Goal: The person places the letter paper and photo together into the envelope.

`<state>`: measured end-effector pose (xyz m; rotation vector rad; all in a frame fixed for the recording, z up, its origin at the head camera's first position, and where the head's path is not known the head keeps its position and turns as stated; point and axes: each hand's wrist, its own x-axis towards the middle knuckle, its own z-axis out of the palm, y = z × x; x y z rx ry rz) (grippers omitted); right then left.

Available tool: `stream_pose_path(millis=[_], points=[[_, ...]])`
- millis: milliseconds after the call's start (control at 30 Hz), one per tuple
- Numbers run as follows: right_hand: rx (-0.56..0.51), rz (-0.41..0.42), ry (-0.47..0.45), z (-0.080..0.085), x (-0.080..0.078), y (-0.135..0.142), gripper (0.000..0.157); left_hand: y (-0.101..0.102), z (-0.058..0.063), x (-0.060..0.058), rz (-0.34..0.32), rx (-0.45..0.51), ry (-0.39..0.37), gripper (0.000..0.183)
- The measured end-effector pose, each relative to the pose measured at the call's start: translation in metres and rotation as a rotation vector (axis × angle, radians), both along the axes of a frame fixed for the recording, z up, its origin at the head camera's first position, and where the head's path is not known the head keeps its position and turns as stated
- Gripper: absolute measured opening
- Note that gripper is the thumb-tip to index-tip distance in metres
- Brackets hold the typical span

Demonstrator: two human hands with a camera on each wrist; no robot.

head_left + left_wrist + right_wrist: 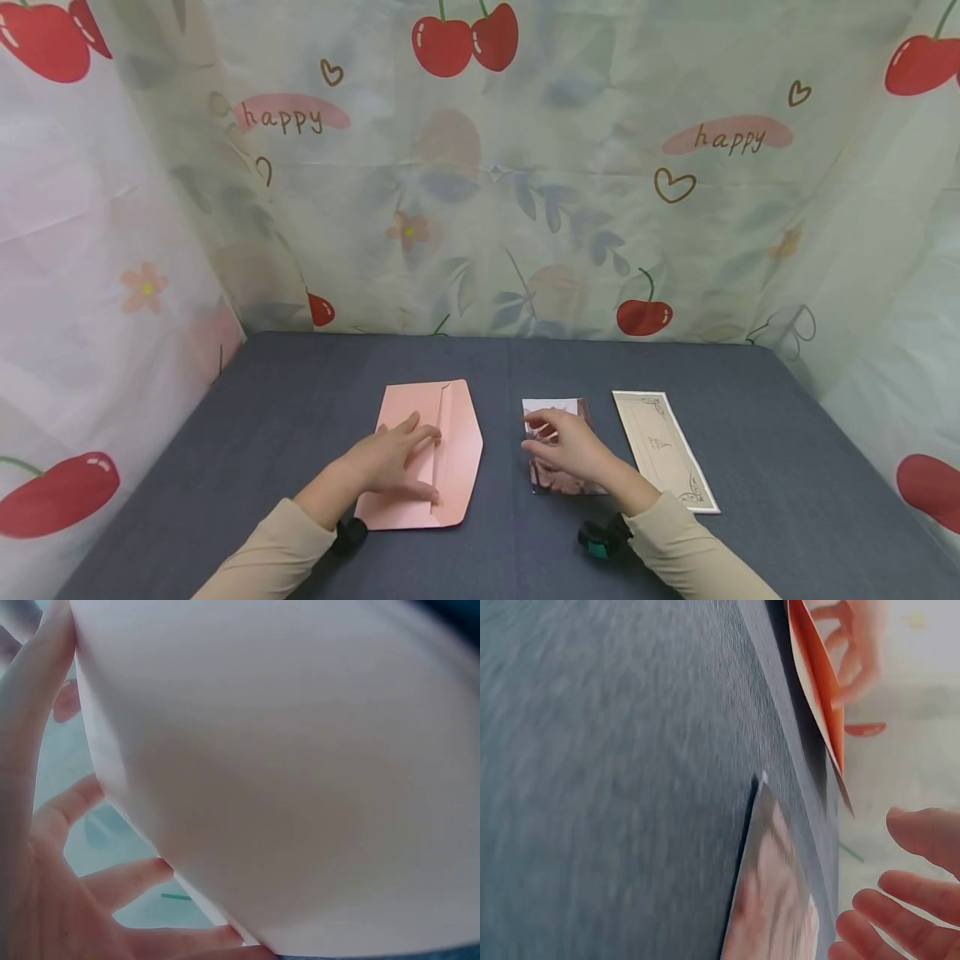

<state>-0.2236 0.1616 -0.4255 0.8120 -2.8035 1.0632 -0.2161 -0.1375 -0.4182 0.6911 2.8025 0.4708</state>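
Observation:
A pink envelope [459,442] lies with its pointed flap unfolded to the right. My left hand [393,458] rests on it with fingers spread, thumb near the flap's fold. In the left wrist view the fingertips meet the pale face of the envelope [285,780]. My right hand [566,446] hovers over a glossy photo card [555,483] and covers its middle. From the right wrist view, the fingers of that hand [911,915] are loosely bent, stand apart from the photo card [769,907] and hold nothing.
Right of the photo card, a long cream card with ornamental corners [662,450] lies at a slant, its lower part close to my right sleeve [682,533]. A dark cloth covers the table [300,400]. Cherry-printed curtains [480,217] enclose the back and sides.

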Motion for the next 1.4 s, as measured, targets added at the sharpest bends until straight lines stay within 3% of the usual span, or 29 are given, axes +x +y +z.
stream_pose_path(millis=[800,1067,1400], points=[[0.029,-0.405,-0.109,-0.002,-0.009,0.057,0.03,0.0,-0.003,-0.001,0.006,-0.018,-0.008,0.079],[0.028,-0.479,-0.19,-0.005,-0.009,0.063,0.033,-0.001,-0.004,-0.002,0.017,-0.021,-0.006,0.079],[-0.068,-0.504,-0.327,-0.009,-0.011,0.064,0.032,0.0,-0.002,-0.001,0.016,-0.018,-0.009,0.08]])
